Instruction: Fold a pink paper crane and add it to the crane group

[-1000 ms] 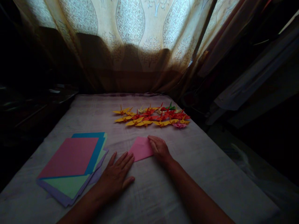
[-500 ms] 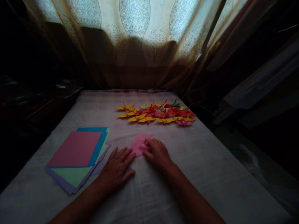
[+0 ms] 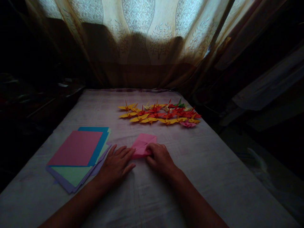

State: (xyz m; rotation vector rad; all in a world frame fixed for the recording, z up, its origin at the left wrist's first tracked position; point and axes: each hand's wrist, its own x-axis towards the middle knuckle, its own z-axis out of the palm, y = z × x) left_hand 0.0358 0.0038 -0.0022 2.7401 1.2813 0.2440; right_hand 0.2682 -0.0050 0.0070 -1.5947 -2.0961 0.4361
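A folded piece of pink origami paper (image 3: 143,141) lies on the cloth-covered table in front of me, its near edge lifted slightly. My left hand (image 3: 118,161) rests flat with fingers stretched, the fingertips touching the paper's left corner. My right hand (image 3: 159,157) pinches the paper's near right edge between thumb and curled fingers. Part of that edge is hidden behind the right fingers.
Left of my hands lies a stack of coloured paper squares (image 3: 76,148), pink on top of blue, green and purple. Several folded paper cranes (image 3: 156,115), mostly yellow and red, stand in rows farther back. A patterned curtain (image 3: 140,57) hangs behind the table (image 3: 201,190).
My right fingers have moved a little down from the middle of the pink paper to its near edge, which they now pinch. The left hand stays at the left corner.
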